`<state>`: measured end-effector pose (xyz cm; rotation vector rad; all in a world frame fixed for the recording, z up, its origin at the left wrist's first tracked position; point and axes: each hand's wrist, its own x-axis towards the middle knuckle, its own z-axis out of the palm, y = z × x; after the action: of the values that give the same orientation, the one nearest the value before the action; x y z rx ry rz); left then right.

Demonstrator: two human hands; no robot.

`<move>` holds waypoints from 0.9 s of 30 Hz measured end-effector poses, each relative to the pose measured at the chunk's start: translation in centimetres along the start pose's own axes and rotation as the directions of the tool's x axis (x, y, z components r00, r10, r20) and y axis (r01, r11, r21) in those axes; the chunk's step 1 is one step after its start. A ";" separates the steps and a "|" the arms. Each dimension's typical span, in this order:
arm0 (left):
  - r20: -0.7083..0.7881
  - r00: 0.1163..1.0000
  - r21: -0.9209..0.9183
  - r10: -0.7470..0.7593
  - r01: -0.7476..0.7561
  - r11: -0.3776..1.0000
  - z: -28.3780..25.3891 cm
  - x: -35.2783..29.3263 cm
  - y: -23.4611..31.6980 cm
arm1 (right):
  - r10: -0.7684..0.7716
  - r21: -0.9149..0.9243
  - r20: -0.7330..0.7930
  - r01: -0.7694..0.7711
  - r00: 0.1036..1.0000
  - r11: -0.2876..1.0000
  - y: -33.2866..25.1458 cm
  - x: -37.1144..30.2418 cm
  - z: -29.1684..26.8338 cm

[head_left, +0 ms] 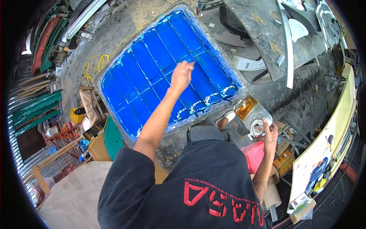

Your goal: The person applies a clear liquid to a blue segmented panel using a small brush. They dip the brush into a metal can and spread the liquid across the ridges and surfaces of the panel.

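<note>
A large blue mould (148, 57), divided by raised ribs into rectangular panels, lies on the floor ahead of me. Whitish streaks run along its ribs and nearest edge. My left hand (182, 76) is over the middle of this mould with its fingers curled together. Whatever they may hold is hidden, and I cannot tell whether they touch the surface. At the right, my right hand (270, 131) grips a clear plastic jug (261, 113) near its round white-rimmed mouth. Amber liquid (246, 108) shows in the end of the jug farthest from that hand.
A yellow cord (95, 65) lies coiled left of the mould. Beyond the right side stands a grey-topped table (267, 38) with a long white strip (286, 49). A pale yellow panel (324, 141) with tools curves along the right. Cardboard and a green piece (113, 137) sit at lower left.
</note>
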<state>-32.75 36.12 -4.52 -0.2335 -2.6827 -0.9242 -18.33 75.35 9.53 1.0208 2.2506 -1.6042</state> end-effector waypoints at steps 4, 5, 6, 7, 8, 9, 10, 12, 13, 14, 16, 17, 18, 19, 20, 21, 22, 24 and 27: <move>0.210 0.947 -0.075 0.241 -0.230 0.970 1.5 -6.6 5.1 | 0.025 -0.010 -0.021 -0.025 0.999 1.000 0.2 -0.4 0.2; 0.280 0.936 -0.122 0.213 -0.185 0.975 1.3 -7.7 6.6 | 0.031 0.008 -0.018 -0.030 0.999 1.000 0.3 -0.3 0.3; 0.346 0.919 -0.163 0.187 -0.137 0.977 0.8 -8.2 8.0 | 0.032 0.008 -0.020 -0.032 0.999 0.999 0.1 -0.5 0.4; 0.432 0.884 -0.199 0.178 -0.100 0.975 0.2 -8.6 8.8 | 0.031 0.008 -0.015 -0.031 0.999 1.000 -0.2 -0.7 0.6; 0.400 0.893 -0.264 0.206 -0.103 0.959 0.3 -9.2 9.0 | 0.030 0.008 -0.011 -0.029 1.000 1.000 -0.4 -0.7 0.7; 0.416 0.881 -0.328 0.226 -0.087 0.941 -0.4 -8.8 9.1 | 0.032 0.012 -0.012 -0.032 0.999 0.999 -0.4 -0.7 0.7; 0.432 0.868 -0.392 0.246 -0.066 0.918 -1.3 -8.3 9.3 | 0.037 0.014 -0.013 -0.037 0.999 0.999 -0.4 -0.6 0.6; 0.460 0.859 -0.327 0.224 -0.071 0.943 -2.6 -6.4 8.9 | 0.038 0.013 -0.011 -0.038 0.999 0.999 -0.5 -0.6 0.6; 0.473 0.855 -0.293 0.210 -0.073 0.953 -2.9 -5.7 8.6 | 0.036 0.011 -0.007 -0.036 0.999 0.999 -0.6 -0.6 0.7; 0.465 0.863 -0.253 0.198 -0.084 0.964 -2.4 -5.7 8.3 | 0.033 0.009 -0.004 -0.033 0.999 0.999 -0.7 -0.6 0.7; 0.438 0.883 -0.166 0.168 -0.105 0.981 -0.7 -6.6 7.2 | 0.032 0.010 0.021 -0.032 0.999 0.999 -0.7 -0.5 0.8; 0.420 0.871 -0.185 0.256 -0.194 0.963 -0.2 -7.6 7.0 | 0.031 0.011 0.032 -0.031 0.999 0.999 -0.7 -0.4 0.8; 0.506 0.834 -0.179 0.221 -0.149 0.972 -0.8 -7.9 8.0 | 0.033 0.006 0.021 -0.033 0.999 0.999 -0.7 -0.4 0.8; 0.493 0.832 -0.252 0.253 -0.142 0.957 -0.9 -8.1 8.4 | 0.034 0.002 0.012 -0.035 0.999 0.999 -0.9 -0.6 0.8; 0.477 0.831 -0.324 0.284 -0.134 0.937 -1.0 -8.1 8.6 | 0.036 -0.003 0.003 -0.036 0.999 0.999 -1.0 -0.7 0.8; 0.442 0.859 -0.380 0.259 -0.082 0.921 -1.4 -7.6 8.2 | 0.042 0.008 0.019 -0.042 0.999 0.999 -0.9 -0.6 0.5; 0.407 0.884 -0.438 0.229 -0.031 0.899 -1.5 -6.9 7.3 | 0.042 0.009 0.022 -0.043 0.999 0.999 -0.7 -0.6 0.4; 0.387 0.920 -0.498 -0.060 0.263 0.826 -1.8 -4.8 6.5 | 0.046 0.008 0.025 -0.046 0.999 0.999 -0.3 -0.5 0.2; 0.258 0.941 -0.416 -0.220 0.314 0.853 0.9 -3.6 0.4 | 0.020 0.040 0.029 -0.021 0.999 0.999 -0.4 -0.7 0.8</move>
<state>-29.49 36.80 -6.08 -0.0446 -2.6804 -1.7021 -18.25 74.33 9.85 1.0208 2.1912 -1.6514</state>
